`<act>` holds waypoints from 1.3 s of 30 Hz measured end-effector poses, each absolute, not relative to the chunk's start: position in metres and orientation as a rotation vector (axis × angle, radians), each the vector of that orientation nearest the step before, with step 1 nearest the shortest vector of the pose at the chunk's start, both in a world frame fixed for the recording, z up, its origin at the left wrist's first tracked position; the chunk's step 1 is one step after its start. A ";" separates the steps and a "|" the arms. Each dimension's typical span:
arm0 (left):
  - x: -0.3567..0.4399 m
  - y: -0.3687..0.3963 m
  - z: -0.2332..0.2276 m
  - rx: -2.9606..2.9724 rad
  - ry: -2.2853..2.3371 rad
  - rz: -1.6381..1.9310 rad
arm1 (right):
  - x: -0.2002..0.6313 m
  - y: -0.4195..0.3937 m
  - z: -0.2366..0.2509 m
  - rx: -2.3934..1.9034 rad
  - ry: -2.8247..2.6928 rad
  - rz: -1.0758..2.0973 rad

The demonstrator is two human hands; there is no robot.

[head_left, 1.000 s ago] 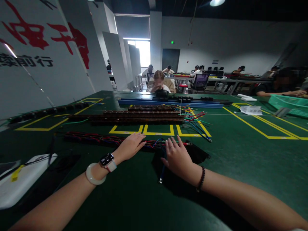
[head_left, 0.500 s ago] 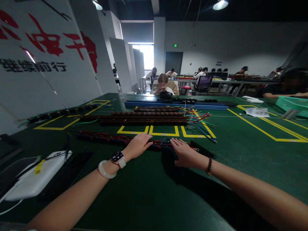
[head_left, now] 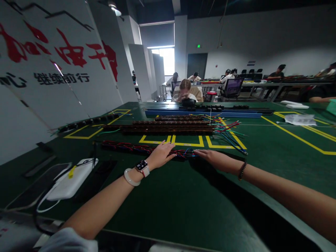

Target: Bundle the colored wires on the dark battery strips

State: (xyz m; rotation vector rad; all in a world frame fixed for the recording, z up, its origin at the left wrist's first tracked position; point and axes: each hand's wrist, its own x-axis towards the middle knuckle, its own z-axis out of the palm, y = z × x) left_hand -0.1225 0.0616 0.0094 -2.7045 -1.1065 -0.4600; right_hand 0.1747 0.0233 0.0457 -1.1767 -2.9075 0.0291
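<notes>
A long dark bundle of red, blue and black wires (head_left: 126, 146) lies across the green table in front of me. My left hand (head_left: 160, 156) rests flat over its middle, fingers stretched forward and thumb out to the right. At the bundle's right end, my right hand (head_left: 219, 160) lies with straight fingers pointing left, touching or just above the wires; it hides what is under it. Beyond both hands sits a row of long dark strips (head_left: 168, 128), with green, blue and red wire ends (head_left: 231, 134) fanning out on the right.
A white power bank (head_left: 72, 183) with a cable lies at left beside a dark flat slab (head_left: 96, 178). Yellow tape outlines (head_left: 187, 144) mark the table. Blue rails (head_left: 204, 113) lie at the far side, where a person (head_left: 185, 91) sits. A clear plastic bag (head_left: 300, 119) lies right.
The view has swung slightly left. My right hand has turned and flattened, its fingers now pointing left across the bundle's end. My left hand stays stretched over the wires.
</notes>
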 end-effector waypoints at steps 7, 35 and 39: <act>-0.102 0.086 0.007 -2.535 -0.950 -0.331 | 0.186 0.031 0.046 -1.313 -2.879 -0.142; -0.156 0.174 0.028 -2.406 -0.951 -0.096 | 0.208 0.155 0.042 -1.484 -2.908 -0.533; -0.154 0.172 0.036 -2.358 -1.012 -0.217 | 0.217 0.136 0.074 -1.474 -2.835 -0.759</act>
